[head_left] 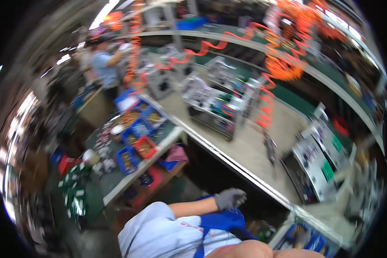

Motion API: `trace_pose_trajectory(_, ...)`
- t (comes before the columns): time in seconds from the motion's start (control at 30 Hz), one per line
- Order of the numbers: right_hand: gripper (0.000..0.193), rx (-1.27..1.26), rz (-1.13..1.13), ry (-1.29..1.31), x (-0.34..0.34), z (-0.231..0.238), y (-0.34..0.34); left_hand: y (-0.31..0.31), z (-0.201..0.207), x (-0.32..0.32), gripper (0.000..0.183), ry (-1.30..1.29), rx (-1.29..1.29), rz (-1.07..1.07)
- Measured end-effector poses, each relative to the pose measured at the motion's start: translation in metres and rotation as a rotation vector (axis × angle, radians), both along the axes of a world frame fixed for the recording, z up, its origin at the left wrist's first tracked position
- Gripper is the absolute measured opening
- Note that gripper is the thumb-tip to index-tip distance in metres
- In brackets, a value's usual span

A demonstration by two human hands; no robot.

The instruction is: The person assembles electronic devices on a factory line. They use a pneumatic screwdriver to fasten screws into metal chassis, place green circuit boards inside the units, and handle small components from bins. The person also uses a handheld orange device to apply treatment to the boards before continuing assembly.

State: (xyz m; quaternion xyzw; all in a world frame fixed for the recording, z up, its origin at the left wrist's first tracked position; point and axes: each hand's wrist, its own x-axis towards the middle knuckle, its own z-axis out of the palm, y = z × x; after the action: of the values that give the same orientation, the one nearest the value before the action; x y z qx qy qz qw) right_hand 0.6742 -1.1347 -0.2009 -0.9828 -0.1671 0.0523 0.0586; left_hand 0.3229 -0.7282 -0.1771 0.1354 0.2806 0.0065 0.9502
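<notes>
The left hand (230, 199), in a grey glove, is in front of the blue apron (221, 221), just short of the near edge of the tabletop (253, 142); its fingers are loosely curled, and blur makes it impossible to tell whether they hold anything. The right hand is out of sight, so how it stands cannot be told. Beyond that near edge, nearest to the left hand yet apart from it, are a white-panelled unit (316, 159) with green patches toward the tabletop's right end and a slim grey tool (270, 148) at the end of a coiled orange cord (265, 112); whether the tool hangs or touches the surface is unclear. Farther left, closer to the far edge, stands an open metal housing (221, 99) with green boards inside, and the cord comes down between it and the panelled unit. A tangle of orange coils (284, 69) partly covers the shelf (241, 38) above the far edge. A side bench (109, 185) meets the tabletop's left end; along its edge are a red bin (145, 148) and blue bins (127, 160) of small parts, the contents too smeared to name. A co-worker (103, 64) in a light blue top is beyond the bench's far end. Bare skin crosses the lower edge, its limb uncertain, and partly cuts off blue trays (317, 243) near the tabletop's near right corner. The outer rim is dark, and things there dissolve into streaks.
</notes>
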Motion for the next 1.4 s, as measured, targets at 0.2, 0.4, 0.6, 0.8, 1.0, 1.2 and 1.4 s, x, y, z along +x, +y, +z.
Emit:
trace_pose_trajectory(0.2,0.047,-0.521,0.273,-0.126,0.041,-0.015,-0.001,-0.023,0.009,0.015,0.017,0.066,-0.066,0.156)
trace_pose_trajectory(0.4,0.040,-0.244,0.249,-0.140,0.037,0.023,0.046,-0.011,0.013,0.058,0.015,0.011,-0.002,0.047)
trace_pose_trajectory(0.6,0.036,0.459,0.357,0.257,-0.026,0.092,0.155,0.004,0.034,0.032,0.017,0.062,0.020,0.109)
trace_pose_trajectory(0.8,0.025,0.743,0.669,0.717,-0.192,0.146,0.322,0.027,0.065,-0.005,0.035,0.085,-0.103,0.131)
trace_pose_trajectory(1.0,0.024,0.485,0.943,0.573,-0.310,0.133,0.470,0.121,-0.008,-0.047,0.026,-0.158,-0.162,0.363)
trace_pose_trajectory(1.2,0.021,0.320,1.146,0.439,-0.383,0.133,0.585,0.225,-0.019,-0.128,0.030,-0.219,-0.175,0.493)
trace_pose_trajectory(1.4,0.021,0.444,1.149,0.707,-0.459,0.129,0.682,0.307,0.006,-0.229,0.032,-0.323,-0.076,0.653)
